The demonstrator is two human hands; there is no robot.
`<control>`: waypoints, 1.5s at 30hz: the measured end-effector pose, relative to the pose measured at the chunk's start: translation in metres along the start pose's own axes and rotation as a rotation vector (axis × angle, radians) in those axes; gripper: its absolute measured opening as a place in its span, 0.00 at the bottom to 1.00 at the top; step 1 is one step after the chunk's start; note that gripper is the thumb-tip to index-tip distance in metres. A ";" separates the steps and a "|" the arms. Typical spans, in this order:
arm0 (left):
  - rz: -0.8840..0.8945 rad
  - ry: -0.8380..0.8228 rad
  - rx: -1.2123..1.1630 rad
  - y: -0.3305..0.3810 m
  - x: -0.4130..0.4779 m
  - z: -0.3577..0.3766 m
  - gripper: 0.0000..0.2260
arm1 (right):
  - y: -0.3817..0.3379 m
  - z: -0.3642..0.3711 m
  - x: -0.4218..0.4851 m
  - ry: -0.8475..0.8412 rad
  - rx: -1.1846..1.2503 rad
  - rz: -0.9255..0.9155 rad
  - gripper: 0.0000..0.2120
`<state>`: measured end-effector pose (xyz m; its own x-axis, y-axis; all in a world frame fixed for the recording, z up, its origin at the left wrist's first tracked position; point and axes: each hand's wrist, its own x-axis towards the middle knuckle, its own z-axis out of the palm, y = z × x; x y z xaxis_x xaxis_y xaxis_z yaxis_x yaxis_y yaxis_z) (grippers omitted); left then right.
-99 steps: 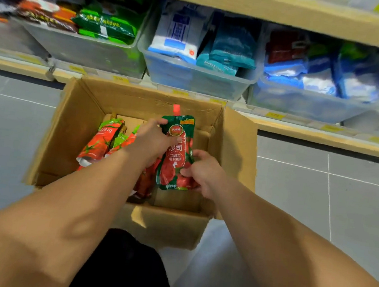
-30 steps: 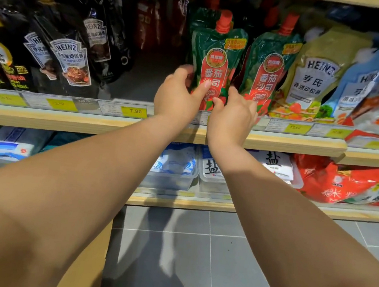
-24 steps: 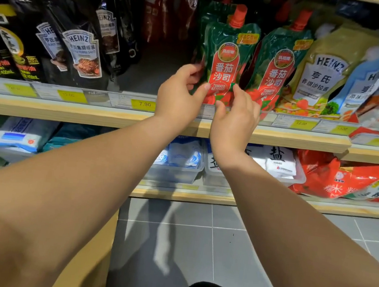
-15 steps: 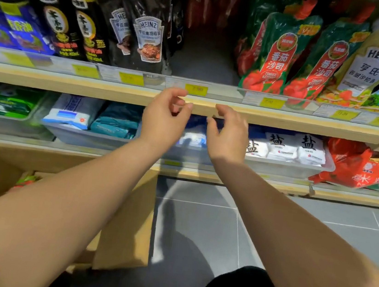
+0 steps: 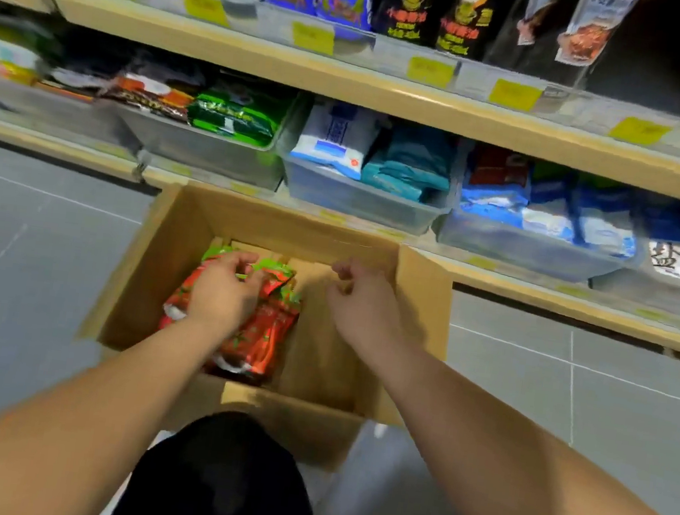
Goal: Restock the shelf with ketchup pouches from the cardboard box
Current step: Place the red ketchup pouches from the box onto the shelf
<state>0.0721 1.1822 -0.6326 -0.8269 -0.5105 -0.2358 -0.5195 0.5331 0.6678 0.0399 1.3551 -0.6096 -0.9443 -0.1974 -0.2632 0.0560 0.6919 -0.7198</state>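
- A person crouches over the cardboard box (image 5: 417, 310) on the floor, below the shelf (image 5: 394, 91).
- The left hand (image 5: 223, 289) curls onto the ketchup pouches (image 5: 263, 333) heaped in the box's left half; whether it has closed on one, I cannot tell.
- The right hand (image 5: 361, 299) hovers loosely curled over bare cardboard, holding nothing.
- This looks like the pick-up step: next, secure one pouch and lift it clear.

"盐" on white packet (image 5: 670, 262) at lower shelf's right
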 end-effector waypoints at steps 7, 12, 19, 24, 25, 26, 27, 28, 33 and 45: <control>-0.183 -0.209 0.114 -0.085 0.040 -0.008 0.17 | -0.009 0.113 0.016 -0.215 0.210 0.314 0.11; -0.116 -0.323 0.256 -0.116 0.067 0.013 0.19 | 0.000 0.164 0.037 -0.271 0.541 0.594 0.08; 0.061 -0.399 0.578 -0.133 0.085 0.033 0.16 | 0.013 0.201 0.055 -0.275 0.853 0.754 0.16; 0.190 -0.394 0.754 -0.142 0.081 0.040 0.19 | 0.011 0.202 0.060 -0.223 0.898 0.860 0.15; 0.223 -0.377 0.744 -0.142 0.078 0.039 0.19 | 0.011 0.201 0.061 -0.218 0.893 0.873 0.15; 0.243 -0.362 0.716 -0.142 0.074 0.037 0.19 | 0.011 0.200 0.060 -0.216 0.885 0.885 0.15; 0.253 -0.350 0.671 -0.141 0.071 0.035 0.18 | 0.011 0.200 0.061 -0.216 0.874 0.891 0.15; 0.255 -0.346 0.616 -0.140 0.068 0.033 0.17 | 0.010 0.199 0.061 -0.216 0.872 0.897 0.16; 0.127 -0.342 0.211 -0.133 0.054 0.026 0.12 | 0.009 0.195 0.056 -0.263 0.866 0.871 0.17; -0.433 -0.349 -0.544 -0.100 0.019 0.011 0.17 | 0.005 0.128 0.023 -0.362 0.834 0.893 0.11</control>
<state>0.1058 1.1265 -0.7122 -0.6411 -0.3078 -0.7030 -0.7077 -0.1172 0.6967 0.0601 1.2650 -0.7017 -0.3383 -0.1586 -0.9276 0.9340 0.0632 -0.3515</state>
